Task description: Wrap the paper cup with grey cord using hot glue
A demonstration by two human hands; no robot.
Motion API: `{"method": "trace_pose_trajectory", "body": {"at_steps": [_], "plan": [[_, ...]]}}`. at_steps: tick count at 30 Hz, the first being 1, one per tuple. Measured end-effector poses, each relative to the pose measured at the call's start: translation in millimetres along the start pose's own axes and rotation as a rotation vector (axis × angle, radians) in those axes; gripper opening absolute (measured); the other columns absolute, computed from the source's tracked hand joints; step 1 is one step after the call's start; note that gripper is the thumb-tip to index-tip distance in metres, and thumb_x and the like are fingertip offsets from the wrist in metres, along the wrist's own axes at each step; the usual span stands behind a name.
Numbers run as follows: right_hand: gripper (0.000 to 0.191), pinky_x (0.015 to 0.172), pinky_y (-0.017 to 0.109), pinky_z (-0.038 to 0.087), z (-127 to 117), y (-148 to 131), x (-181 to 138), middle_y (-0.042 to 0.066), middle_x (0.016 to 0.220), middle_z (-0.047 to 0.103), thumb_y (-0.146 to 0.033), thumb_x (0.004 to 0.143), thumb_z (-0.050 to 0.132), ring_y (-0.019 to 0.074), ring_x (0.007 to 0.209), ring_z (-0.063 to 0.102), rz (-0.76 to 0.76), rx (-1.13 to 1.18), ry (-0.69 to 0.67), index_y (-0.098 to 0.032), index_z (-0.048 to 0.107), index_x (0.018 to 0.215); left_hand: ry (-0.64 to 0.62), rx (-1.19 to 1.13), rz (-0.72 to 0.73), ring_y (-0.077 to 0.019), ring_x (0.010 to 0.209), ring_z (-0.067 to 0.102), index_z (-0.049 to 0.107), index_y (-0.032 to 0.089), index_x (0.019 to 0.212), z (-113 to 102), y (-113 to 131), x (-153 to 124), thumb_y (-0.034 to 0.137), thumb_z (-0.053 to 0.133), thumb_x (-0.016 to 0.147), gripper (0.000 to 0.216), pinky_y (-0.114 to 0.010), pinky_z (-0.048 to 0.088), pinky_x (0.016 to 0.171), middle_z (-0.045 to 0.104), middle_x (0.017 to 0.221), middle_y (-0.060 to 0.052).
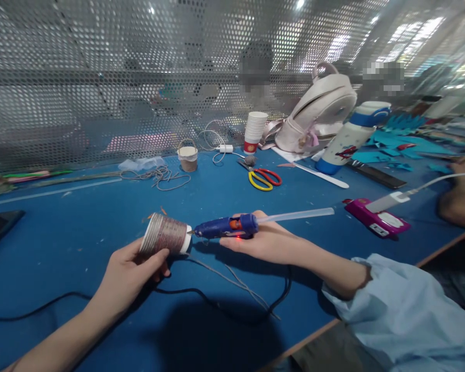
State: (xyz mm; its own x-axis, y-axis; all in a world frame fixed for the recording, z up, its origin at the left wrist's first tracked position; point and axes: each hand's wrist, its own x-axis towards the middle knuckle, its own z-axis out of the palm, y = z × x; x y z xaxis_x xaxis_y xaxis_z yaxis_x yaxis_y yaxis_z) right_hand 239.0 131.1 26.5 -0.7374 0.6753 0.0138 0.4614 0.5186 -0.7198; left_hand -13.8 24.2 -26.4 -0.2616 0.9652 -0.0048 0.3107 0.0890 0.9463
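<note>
Blue tabletop (77, 227), perforated metal screen (96, 93) behind. My left hand (126, 271) grips a tilted, cord-wrapped white paper cup (168, 233); my right hand (269, 242) holds a blue plastic glue gun (215, 228), nozzle (192, 232) at the cup's base (187, 239).

paper cup (166, 235) tipped on its side, mouth l., base r.; wrapped w/ grey & reddish-brown cord (171, 235), white band (187, 239) bare nr base. dk blue glue gun (215, 228) approx. level, orange bit (236, 224) on side, red light (238, 237) lit, translucent stick (298, 215) out the back; nozzle (192, 232) at white band, contact unclear. both over mid surface (101, 214), btwn far & front edges.
</note>
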Motion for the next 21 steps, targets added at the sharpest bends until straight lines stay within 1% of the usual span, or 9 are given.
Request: {"method": "trace_pose_trajectory", "body": {"at_steps": [3,8,11,15,18,21], "plan": [[0.024,0.051,0.021,0.034,1,-4,-3,-0.005,0.060,0.056,-0.038,0.086,0.066,0.0083,0.053,0.047,-0.010,0.000,0.000,-0.017,0.064,0.074,0.002,0.007,-0.002,-0.0143,0.048,0.058,0.067,0.021,0.067,0,1,0,0.038,0.070,0.079,0.020,-0.026,0.048,0.050,0.068,0.054,0.000],[0.030,0.049,0.021,0.032,7,-8,-6,-0.005,0.057,0.052,-0.039,0.083,0.070,0.0076,0.049,0.043,-0.003,-0.046,0.008,-0.018,0.056,0.067,0.004,0.018,0.017,-0.0150,0.049,0.059,0.067,0.021,0.067,1,2,2,0.039,0.069,0.079,0.022,-0.027,0.048,0.051,0.068,0.055,-0.001],[0.033,0.051,0.022,0.033,13,-7,-6,-0.005,0.058,0.052,-0.041,0.083,0.071,0.0083,0.051,0.045,0.006,-0.103,0.014,-0.019,0.054,0.065,0.008,0.030,0.019,-0.0156,0.048,0.059,0.067,0.021,0.068,1,2,2,0.041,0.069,0.079,0.022,-0.027,0.048,0.050,0.068,0.054,-0.001],[0.031,0.055,0.022,0.033,19,-7,-6,-0.003,0.063,0.054,-0.041,0.085,0.069,0.0090,0.056,0.048,-0.017,-0.141,0.000,-0.018,0.056,0.068,0.017,0.039,0.005,-0.0156,0.048,0.059,0.067,0.021,0.068,2,3,2,0.040,0.069,0.078,0.021,-0.027,0.048,0.051,0.068,0.054,0.000],[0.031,0.055,0.023,0.033,18,-8,-6,-0.003,0.064,0.055,-0.041,0.084,0.069,0.0090,0.056,0.047,-0.009,-0.124,-0.013,-0.018,0.056,0.068,0.018,0.028,-0.013,-0.0149,0.047,0.058,0.066,0.021,0.068,3,5,3,0.041,0.069,0.077,0.022,-0.027,0.047,0.049,0.068,0.053,0.000],[0.028,0.053,0.023,0.034,11,-9,-5,-0.004,0.061,0.056,-0.041,0.082,0.068,0.0095,0.054,0.048,0.042,-0.022,-0.009,-0.018,0.059,0.069,0.030,0.000,-0.055,-0.0145,0.045,0.056,0.066,0.020,0.071,4,4,4,0.043,0.071,0.076,0.025,-0.027,0.045,0.048,0.068,0.052,-0.001]]}}
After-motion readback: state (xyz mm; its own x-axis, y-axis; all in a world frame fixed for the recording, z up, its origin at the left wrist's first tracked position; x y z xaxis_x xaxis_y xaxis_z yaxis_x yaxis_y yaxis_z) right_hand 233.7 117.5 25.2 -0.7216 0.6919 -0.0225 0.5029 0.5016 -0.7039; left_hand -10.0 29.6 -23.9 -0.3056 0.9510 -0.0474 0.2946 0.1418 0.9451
